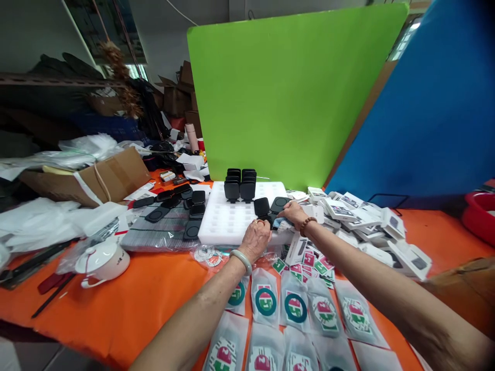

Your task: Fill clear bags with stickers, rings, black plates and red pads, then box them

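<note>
A black folding charging pad (262, 207) lies opened out near the right front of a white foam tray (216, 233). One of its panels (279, 205) carries a round ring mark. My left hand (257, 240), with a pale bangle at the wrist, has its fingers closed on the pad's near edge. In my right hand (294, 214), wearing a beaded bracelet, a bluish-white cloth (284, 224) is bunched against the pad's right side. My fingers hide part of the pad. Several folded-up black pads (240, 186) stand upright in the tray behind.
More black pads (192, 230) lie on grey wrapping at left. White boxes (359, 216) are heaped at right. Sticker-filled pouches (265, 301) spread in front. A white lidded mug (104, 262) stands left on the orange tablecloth (154, 299). Green panel (290, 93) rises behind.
</note>
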`<action>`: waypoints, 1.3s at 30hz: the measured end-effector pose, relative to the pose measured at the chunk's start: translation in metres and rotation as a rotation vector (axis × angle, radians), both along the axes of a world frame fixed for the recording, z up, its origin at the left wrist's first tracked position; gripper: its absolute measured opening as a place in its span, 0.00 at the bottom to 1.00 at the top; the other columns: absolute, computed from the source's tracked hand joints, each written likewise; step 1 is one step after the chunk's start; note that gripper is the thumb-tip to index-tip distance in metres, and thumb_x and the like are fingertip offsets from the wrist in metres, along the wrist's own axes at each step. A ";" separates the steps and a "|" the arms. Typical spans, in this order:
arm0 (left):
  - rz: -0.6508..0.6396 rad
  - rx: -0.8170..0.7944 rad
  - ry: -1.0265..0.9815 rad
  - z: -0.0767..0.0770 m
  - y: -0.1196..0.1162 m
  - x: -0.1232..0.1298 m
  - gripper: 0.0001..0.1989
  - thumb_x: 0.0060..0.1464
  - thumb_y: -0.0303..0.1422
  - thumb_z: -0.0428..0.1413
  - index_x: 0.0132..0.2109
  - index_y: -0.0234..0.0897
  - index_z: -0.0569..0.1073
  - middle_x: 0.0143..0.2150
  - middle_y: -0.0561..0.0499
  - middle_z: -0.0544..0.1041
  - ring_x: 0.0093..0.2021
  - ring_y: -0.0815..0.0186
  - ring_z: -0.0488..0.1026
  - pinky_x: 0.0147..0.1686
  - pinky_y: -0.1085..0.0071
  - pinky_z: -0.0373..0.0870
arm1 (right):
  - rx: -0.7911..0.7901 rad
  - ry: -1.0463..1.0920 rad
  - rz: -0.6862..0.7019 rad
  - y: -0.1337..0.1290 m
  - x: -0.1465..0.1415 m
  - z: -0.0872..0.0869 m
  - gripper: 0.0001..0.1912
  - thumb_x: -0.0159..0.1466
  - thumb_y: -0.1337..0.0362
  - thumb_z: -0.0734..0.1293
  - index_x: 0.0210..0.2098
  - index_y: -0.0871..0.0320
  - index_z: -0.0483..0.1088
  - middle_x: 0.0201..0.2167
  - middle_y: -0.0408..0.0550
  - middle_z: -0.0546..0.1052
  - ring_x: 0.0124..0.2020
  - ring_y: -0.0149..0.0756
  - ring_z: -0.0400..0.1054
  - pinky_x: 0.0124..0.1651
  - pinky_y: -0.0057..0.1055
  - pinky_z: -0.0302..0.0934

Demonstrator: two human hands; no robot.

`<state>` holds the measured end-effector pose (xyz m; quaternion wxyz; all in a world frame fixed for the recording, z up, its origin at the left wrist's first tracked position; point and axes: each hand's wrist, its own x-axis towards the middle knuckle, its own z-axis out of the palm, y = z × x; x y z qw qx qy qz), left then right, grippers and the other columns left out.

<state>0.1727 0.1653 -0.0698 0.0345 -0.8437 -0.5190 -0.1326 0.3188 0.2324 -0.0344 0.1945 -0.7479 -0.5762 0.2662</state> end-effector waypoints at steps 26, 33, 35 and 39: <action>0.002 0.024 0.016 -0.018 -0.002 0.002 0.19 0.55 0.15 0.41 0.52 0.23 0.67 0.39 0.33 0.75 0.42 0.54 0.72 0.39 0.61 0.67 | -0.106 -0.029 0.132 -0.001 0.024 0.025 0.15 0.57 0.60 0.65 0.40 0.62 0.74 0.40 0.53 0.79 0.35 0.37 0.74 0.32 0.25 0.65; 0.021 0.026 -0.048 -0.017 -0.004 0.002 0.12 0.61 0.24 0.44 0.48 0.26 0.67 0.40 0.35 0.73 0.43 0.53 0.70 0.42 0.58 0.67 | -0.069 -0.327 0.170 -0.003 0.033 0.049 0.16 0.53 0.67 0.67 0.40 0.66 0.74 0.42 0.62 0.77 0.43 0.49 0.72 0.38 0.33 0.65; 0.026 0.027 -0.048 -0.016 -0.006 0.001 0.12 0.62 0.27 0.45 0.49 0.27 0.66 0.42 0.36 0.73 0.43 0.54 0.69 0.43 0.58 0.67 | -0.073 -0.368 0.202 -0.007 0.011 0.040 0.20 0.52 0.69 0.67 0.45 0.66 0.72 0.44 0.63 0.76 0.45 0.48 0.71 0.40 0.33 0.65; 0.026 0.014 -0.029 -0.014 -0.007 -0.002 0.12 0.62 0.27 0.45 0.48 0.28 0.68 0.42 0.38 0.72 0.43 0.55 0.69 0.43 0.60 0.66 | -0.089 -0.384 0.261 -0.013 -0.024 0.019 0.26 0.53 0.70 0.67 0.51 0.70 0.67 0.47 0.67 0.74 0.47 0.49 0.71 0.44 0.36 0.65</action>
